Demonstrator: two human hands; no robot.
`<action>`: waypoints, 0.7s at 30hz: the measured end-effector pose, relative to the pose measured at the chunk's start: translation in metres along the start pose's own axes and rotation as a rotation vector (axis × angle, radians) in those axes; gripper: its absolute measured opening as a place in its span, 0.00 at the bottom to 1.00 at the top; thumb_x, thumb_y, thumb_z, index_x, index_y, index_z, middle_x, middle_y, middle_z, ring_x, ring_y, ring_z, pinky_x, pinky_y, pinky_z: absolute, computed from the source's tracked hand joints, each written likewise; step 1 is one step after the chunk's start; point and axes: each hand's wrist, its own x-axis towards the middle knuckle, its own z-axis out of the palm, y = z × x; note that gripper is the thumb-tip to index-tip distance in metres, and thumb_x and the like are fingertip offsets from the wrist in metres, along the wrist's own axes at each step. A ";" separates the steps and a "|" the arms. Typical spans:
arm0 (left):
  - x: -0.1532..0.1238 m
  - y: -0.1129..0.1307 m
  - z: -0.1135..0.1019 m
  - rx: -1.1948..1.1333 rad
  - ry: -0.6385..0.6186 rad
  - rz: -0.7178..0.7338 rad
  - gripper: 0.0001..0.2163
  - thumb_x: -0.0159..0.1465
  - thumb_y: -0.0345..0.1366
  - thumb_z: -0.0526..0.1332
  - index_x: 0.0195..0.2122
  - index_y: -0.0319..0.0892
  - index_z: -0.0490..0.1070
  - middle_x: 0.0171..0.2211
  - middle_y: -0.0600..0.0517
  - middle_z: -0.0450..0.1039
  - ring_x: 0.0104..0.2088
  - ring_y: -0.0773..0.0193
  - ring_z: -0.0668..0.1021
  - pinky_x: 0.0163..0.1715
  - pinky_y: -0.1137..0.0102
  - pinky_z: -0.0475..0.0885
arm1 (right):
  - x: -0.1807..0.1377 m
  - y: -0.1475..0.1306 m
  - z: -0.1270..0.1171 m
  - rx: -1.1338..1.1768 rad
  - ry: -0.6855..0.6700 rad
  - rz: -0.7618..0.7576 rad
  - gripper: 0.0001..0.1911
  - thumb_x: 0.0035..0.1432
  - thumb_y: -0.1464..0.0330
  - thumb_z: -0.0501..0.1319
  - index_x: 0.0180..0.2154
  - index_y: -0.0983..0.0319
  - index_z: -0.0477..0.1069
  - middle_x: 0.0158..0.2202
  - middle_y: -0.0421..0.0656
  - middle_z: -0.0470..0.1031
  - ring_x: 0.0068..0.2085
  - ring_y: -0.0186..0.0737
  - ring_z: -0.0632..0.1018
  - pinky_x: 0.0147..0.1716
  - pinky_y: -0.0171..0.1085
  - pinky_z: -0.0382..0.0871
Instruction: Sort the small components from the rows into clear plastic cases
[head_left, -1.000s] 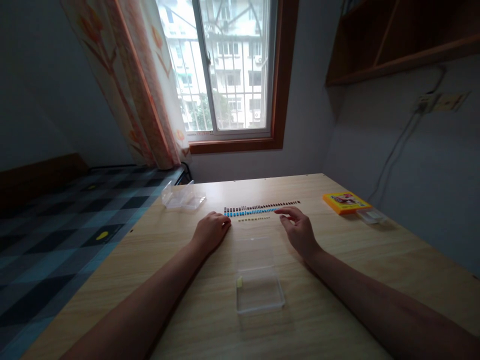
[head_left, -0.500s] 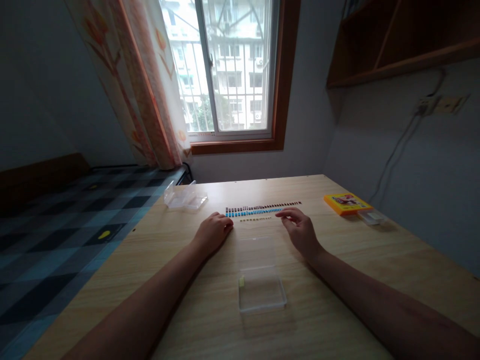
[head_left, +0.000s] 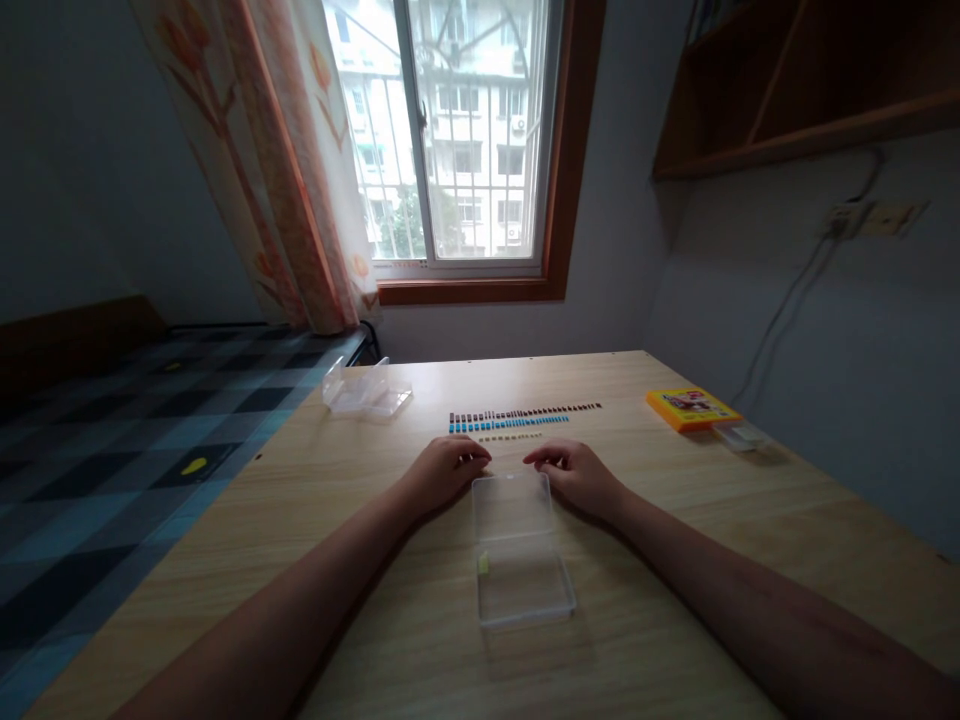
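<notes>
An open clear plastic box [head_left: 525, 590] lies on the wooden table [head_left: 675, 560] in front of me, with a small yellow-green piece [head_left: 484, 563] inside at its left. My left hand [head_left: 444, 470] has curled fingers at the far left corner of the box's far half. At the far right corner, my right hand [head_left: 576, 476] touches the rim with curled fingers. Just beyond both hands lie rows of several small dark, blue and brown pieces [head_left: 517, 418].
A second open clear box [head_left: 366, 396] sits at the table's far left. On the right are a yellow packet [head_left: 691, 407] and a small clear case [head_left: 742, 436]. A bed with a checked cover [head_left: 135, 450] lies to the left. Behind the table are the window and a curtain.
Both hands drew back from the ends of the rows of pieces and came together at the far corners of the clear box.
</notes>
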 end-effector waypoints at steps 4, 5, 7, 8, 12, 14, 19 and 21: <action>0.001 -0.010 -0.001 -0.087 0.044 -0.077 0.09 0.64 0.37 0.62 0.36 0.43 0.83 0.35 0.49 0.83 0.35 0.59 0.80 0.38 0.68 0.73 | 0.002 -0.004 0.000 -0.073 -0.114 -0.043 0.10 0.55 0.68 0.64 0.37 0.55 0.84 0.33 0.42 0.83 0.31 0.40 0.76 0.33 0.37 0.69; 0.002 -0.012 -0.002 -0.107 0.046 -0.090 0.09 0.63 0.38 0.62 0.35 0.43 0.82 0.35 0.49 0.83 0.35 0.59 0.80 0.38 0.69 0.73 | 0.003 -0.005 0.001 -0.090 -0.131 -0.053 0.10 0.55 0.67 0.65 0.37 0.55 0.84 0.33 0.42 0.82 0.31 0.39 0.76 0.32 0.37 0.68; 0.002 -0.013 -0.002 -0.144 0.047 -0.113 0.10 0.63 0.41 0.63 0.34 0.42 0.82 0.33 0.49 0.83 0.34 0.59 0.80 0.36 0.69 0.72 | 0.007 -0.006 0.002 -0.116 -0.160 -0.078 0.09 0.57 0.66 0.65 0.38 0.55 0.84 0.32 0.41 0.81 0.30 0.38 0.75 0.30 0.36 0.66; 0.003 -0.013 -0.003 -0.161 0.049 -0.124 0.11 0.62 0.42 0.63 0.33 0.42 0.82 0.32 0.49 0.83 0.33 0.59 0.80 0.36 0.69 0.72 | 0.009 -0.007 0.003 -0.125 -0.177 -0.095 0.09 0.57 0.66 0.65 0.38 0.55 0.84 0.31 0.41 0.81 0.30 0.38 0.74 0.30 0.36 0.65; 0.003 -0.012 -0.005 -0.224 0.075 -0.166 0.15 0.63 0.45 0.60 0.31 0.41 0.82 0.30 0.49 0.83 0.32 0.58 0.80 0.35 0.68 0.71 | 0.023 -0.005 0.010 -0.141 -0.250 -0.177 0.08 0.57 0.64 0.67 0.38 0.54 0.84 0.29 0.39 0.79 0.29 0.36 0.74 0.31 0.35 0.64; 0.002 -0.012 -0.005 -0.250 0.096 -0.191 0.17 0.63 0.46 0.59 0.31 0.40 0.81 0.30 0.49 0.82 0.33 0.58 0.80 0.36 0.68 0.71 | 0.029 -0.004 0.014 -0.140 -0.268 -0.200 0.07 0.57 0.62 0.68 0.38 0.53 0.84 0.28 0.38 0.78 0.27 0.35 0.74 0.30 0.34 0.63; -0.004 -0.009 -0.006 -0.301 0.159 -0.259 0.19 0.63 0.48 0.58 0.29 0.39 0.80 0.27 0.49 0.80 0.31 0.58 0.79 0.34 0.68 0.71 | 0.034 -0.002 0.017 -0.129 -0.303 -0.236 0.10 0.58 0.59 0.68 0.40 0.53 0.85 0.30 0.39 0.79 0.27 0.35 0.75 0.30 0.34 0.64; -0.010 -0.005 -0.007 -0.325 0.177 -0.280 0.18 0.62 0.48 0.59 0.28 0.39 0.80 0.26 0.49 0.80 0.31 0.58 0.79 0.34 0.67 0.71 | 0.033 -0.003 0.016 -0.129 -0.324 -0.251 0.10 0.59 0.59 0.68 0.41 0.52 0.85 0.31 0.40 0.79 0.27 0.35 0.75 0.29 0.34 0.64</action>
